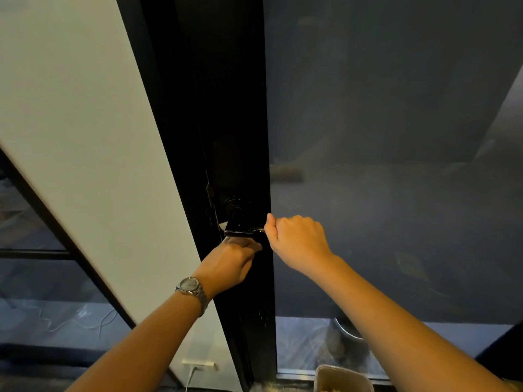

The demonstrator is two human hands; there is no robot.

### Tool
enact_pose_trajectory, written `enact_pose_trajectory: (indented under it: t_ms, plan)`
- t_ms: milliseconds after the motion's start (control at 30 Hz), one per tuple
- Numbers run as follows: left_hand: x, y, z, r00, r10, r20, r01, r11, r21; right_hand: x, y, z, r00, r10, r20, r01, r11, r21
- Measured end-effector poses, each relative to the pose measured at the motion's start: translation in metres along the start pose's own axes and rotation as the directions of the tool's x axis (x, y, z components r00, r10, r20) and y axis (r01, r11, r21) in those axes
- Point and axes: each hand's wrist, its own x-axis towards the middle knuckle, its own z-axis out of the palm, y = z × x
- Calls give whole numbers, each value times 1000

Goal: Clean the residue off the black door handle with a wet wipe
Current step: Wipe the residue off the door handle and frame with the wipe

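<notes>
Black door handle (240,232) sits centre frame on the dark door frame (226,108), lever pointing right. A pale smear near its right end is likely residue. Left hand (230,263) reaches up from below, fingers curled round a greyish wad, seemingly the wet wipe (243,244), at the lever's underside. Right hand (297,239) is fist-curled on the lever tip, thumb up, likely steadying it. Best: brace the lever, rub short firm strokes over the smear. Wristwatch (192,287) on left wrist.

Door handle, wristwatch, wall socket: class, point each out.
door handle (240,232), head view, middle of the lever.
wristwatch (189,284), head view, its dial.
wall socket (198,364), head view, white faceplate.
</notes>
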Motion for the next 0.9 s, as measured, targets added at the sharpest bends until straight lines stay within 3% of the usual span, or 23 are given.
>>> enact_pose_trajectory:
  t_ms: [133, 267, 333, 467, 600, 700, 800, 900]
  plan:
    - [-4, 1, 3, 989, -136, -59, 126, 982, -140, 0, 2, 1, 1000, -3, 2, 3, 1000, 2]
    - [-1, 11, 7, 906, -392, -159, 337, 896, -288, 1, 1, 1, 1000, -13, -1, 13, 1000, 10]
    - [-3, 15, 7, 921, -354, -161, 315, 922, -226, 1, 1, 2, 1000, -9, -7, 9, 1000, 11]
    - [-6, -4, 8, 989, -131, -74, 123, 988, -96, 1, 2, 2, 1000, -5, -8, 5, 1000, 21]
    - [-3, 1, 10, 923, -309, -231, 257, 939, -228, 1, 2, 3, 1000, -13, -5, 13, 1000, 16]
    - [0, 9, 10, 918, -336, -208, 290, 930, -225, 1, 1, 3, 1000, -10, -2, 10, 1000, 10]
    - [-6, 2, 4, 982, -151, -112, 138, 983, -120, 1, 1, 2, 1000, -6, 2, 6, 1000, 13]
    - [-9, -7, -2, 996, -45, -80, 37, 995, -93, 2, 2, 1, 1000, -11, 12, 11, 1000, 25]
